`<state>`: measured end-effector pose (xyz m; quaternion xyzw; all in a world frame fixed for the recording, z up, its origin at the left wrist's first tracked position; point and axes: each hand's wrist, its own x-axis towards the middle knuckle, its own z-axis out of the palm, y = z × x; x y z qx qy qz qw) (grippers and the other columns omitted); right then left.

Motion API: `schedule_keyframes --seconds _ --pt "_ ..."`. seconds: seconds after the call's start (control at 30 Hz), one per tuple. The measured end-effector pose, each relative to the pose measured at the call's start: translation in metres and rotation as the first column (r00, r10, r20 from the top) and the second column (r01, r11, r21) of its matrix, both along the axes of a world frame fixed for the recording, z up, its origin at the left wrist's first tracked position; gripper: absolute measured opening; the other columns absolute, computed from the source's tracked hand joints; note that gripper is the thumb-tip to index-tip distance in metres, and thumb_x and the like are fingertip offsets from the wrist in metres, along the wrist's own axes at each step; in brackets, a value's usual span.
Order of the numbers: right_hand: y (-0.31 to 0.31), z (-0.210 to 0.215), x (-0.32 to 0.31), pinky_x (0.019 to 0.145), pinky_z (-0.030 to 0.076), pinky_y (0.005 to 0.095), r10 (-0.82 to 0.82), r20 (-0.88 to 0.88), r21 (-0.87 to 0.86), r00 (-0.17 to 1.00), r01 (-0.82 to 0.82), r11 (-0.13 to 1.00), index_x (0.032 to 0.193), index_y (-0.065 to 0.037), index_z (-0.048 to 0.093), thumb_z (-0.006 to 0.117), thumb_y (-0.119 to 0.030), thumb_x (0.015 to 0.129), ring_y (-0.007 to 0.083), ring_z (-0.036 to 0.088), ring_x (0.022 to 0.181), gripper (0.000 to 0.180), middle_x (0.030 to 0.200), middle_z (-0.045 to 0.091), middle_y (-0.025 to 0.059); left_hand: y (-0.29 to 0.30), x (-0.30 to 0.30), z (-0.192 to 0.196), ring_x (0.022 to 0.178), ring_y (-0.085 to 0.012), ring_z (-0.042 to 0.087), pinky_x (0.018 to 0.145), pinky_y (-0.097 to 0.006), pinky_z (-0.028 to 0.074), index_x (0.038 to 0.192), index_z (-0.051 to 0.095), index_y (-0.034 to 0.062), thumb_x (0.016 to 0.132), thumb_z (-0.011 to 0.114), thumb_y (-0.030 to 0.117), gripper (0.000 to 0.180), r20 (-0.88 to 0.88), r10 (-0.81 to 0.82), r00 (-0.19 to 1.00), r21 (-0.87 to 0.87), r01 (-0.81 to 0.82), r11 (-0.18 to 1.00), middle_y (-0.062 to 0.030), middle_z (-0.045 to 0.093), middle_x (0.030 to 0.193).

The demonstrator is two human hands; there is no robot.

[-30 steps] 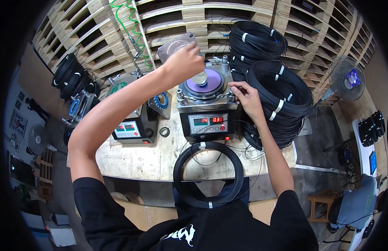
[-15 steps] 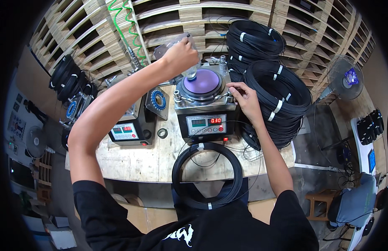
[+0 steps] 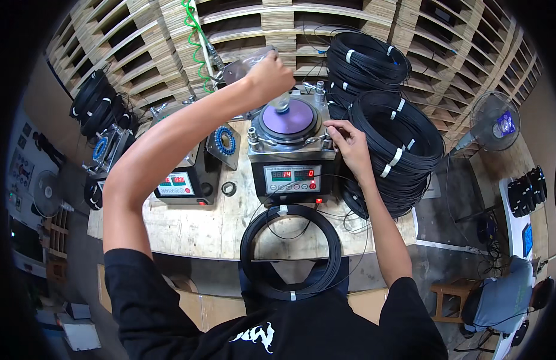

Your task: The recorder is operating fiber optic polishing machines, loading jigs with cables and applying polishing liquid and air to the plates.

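Note:
In front of me stands a polishing machine (image 3: 260, 159) with a round purple disc (image 3: 288, 122) on top. My left hand (image 3: 271, 78) is closed around a clear bottle (image 3: 282, 99), held upside down. Its narrow tip is over the far part of the disc; whether it touches cannot be told. My right hand (image 3: 351, 141) is at the machine's right front corner, thumb and index finger drawn together beside a metal post (image 3: 328, 140). What lies between those fingertips is too small to make out. A coil of black cable (image 3: 333, 255) rests across my lap against the table edge.
Tall stacks of black cable coils (image 3: 398, 153) crowd the right side. Left of the machine stand a second machine (image 3: 181, 185), a holder with a blue ring (image 3: 224, 140) and a small black ring (image 3: 229, 188). A fan (image 3: 496, 120) is far right; a person (image 3: 500, 294) sits lower right.
The bottle tip has shifted from the disc's left far side toward its far middle. Digits on the machine's display have changed. My right hand stays by the corner post; the whole view has shifted slightly.

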<state>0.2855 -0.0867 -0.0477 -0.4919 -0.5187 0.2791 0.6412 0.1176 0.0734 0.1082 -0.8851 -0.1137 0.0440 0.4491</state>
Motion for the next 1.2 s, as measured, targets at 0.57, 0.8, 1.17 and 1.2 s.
schedule_keyframes --seconds 0.57,0.8,1.17,1.2 --pt "0.003 -0.004 0.002 0.056 0.038 0.0194 -0.016 0.041 0.016 0.999 0.015 1.0 0.111 -0.002 0.069 0.062 -0.015 0.097 0.0028 0.046 0.064 0.021 0.078 0.055 -0.0041 0.014 -0.017 -0.006 0.094 -0.027 0.071 0.083 -0.041 0.053 0.094 0.073 0.0116 0.084 0.066 0.01 0.013 0.058 0.082 0.995 -0.094 -0.076 0.993 -0.0073 0.073 0.096" --pt "0.0 0.0 0.002 0.058 0.035 0.0211 -0.044 0.06 0.047 0.997 0.042 0.998 0.106 -0.002 0.072 0.064 -0.017 0.096 0.0042 0.045 0.067 0.02 0.084 0.057 -0.0013 -0.007 -0.071 -0.029 0.102 -0.0312 0.068 0.089 -0.037 0.053 0.124 0.064 0.0052 0.075 0.078 0.009 0.051 0.307 0.251 0.918 -0.636 0.002 0.771 -0.0201 0.069 0.111" --pt "0.001 -0.001 -0.003 0.056 0.036 0.0198 -0.03 0.018 0.033 0.999 0.029 0.999 0.111 -0.003 0.07 0.063 -0.017 0.097 0.0024 0.045 0.063 0.021 0.076 0.056 -0.005 -0.014 -0.151 -0.195 0.096 -0.0182 0.065 0.084 -0.032 0.052 0.119 0.044 0.0005 0.079 0.08 0.012 0.055 0.456 0.89 -0.005 -0.53 0.802 0.276 -0.0136 0.066 0.109" --pt "0.0 0.0 -0.002 0.056 0.036 0.0198 -0.036 0.035 0.027 0.999 0.035 0.999 0.111 -0.003 0.07 0.063 -0.017 0.097 0.0025 0.045 0.063 0.022 0.075 0.055 -0.005 -0.017 -0.149 -0.211 0.096 -0.0201 0.065 0.085 -0.033 0.052 0.118 0.044 0.0002 0.076 0.082 0.011 0.058 0.439 0.898 -0.01 -0.584 0.757 0.294 -0.013 0.066 0.108"
